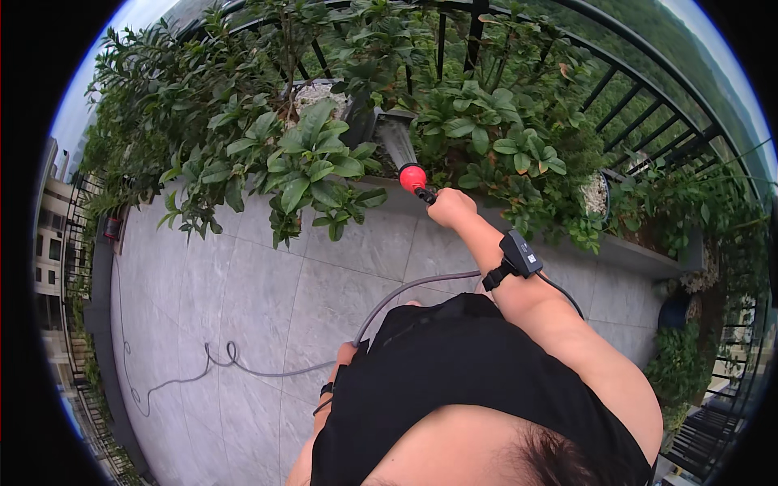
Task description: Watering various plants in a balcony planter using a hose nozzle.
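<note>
My right hand [453,207] is stretched forward and closed around the black handle of a red hose spray nozzle [413,177]. Water fans out of the nozzle head as a spray [396,138] into the planting bed, between leafy shrubs. Down at my left side, my left hand [347,353] grips the grey garden hose [389,299], partly hidden by my black shirt. From there the hose arcs up toward my right forearm and passes behind it. Its other stretch trails off to the left along the floor.
Broad-leaved shrubs [316,164] overhang the grey tiled floor [255,291]. A black metal railing [644,115] runs behind the bed, and a low ledge [644,258] borders it. Loops of hose [228,355] lie at left, near a red and black object [112,228]. A dark round pot [673,311] stands at right.
</note>
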A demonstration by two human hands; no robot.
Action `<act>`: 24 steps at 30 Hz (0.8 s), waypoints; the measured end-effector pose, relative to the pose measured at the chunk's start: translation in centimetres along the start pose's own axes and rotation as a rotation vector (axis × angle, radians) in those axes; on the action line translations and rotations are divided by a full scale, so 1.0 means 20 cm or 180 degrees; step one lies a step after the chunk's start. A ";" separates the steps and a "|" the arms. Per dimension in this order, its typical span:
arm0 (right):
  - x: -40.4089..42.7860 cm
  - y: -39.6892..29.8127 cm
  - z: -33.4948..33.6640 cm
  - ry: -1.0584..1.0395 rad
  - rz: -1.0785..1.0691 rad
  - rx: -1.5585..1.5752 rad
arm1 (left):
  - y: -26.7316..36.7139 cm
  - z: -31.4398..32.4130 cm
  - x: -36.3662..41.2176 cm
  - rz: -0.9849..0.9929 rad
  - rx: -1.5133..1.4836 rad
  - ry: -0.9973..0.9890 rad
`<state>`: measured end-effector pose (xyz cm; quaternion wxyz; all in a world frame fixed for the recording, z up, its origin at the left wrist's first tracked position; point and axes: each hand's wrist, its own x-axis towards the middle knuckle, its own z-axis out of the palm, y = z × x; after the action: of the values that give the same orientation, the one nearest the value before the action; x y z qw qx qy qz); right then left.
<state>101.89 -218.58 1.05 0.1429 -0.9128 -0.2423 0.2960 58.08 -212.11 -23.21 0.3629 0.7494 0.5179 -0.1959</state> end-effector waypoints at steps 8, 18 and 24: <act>0.00 0.04 0.06 -0.0063 0.0081 -0.0064 | 0.02 -0.04 0.00 0.0021 0.0173 -0.0015; -0.10 0.05 0.13 -0.0044 0.0068 -0.0034 | -0.13 -0.09 0.09 0.0471 0.0044 -0.0301; -0.13 0.10 0.13 -0.0126 0.0038 -0.0035 | -0.06 -0.11 0.09 0.0355 0.0333 -0.0397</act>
<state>99.12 -221.30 -0.47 0.1312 -0.9090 -0.2413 0.3135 57.39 -209.08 -23.31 0.3651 0.7814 0.4409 -0.2485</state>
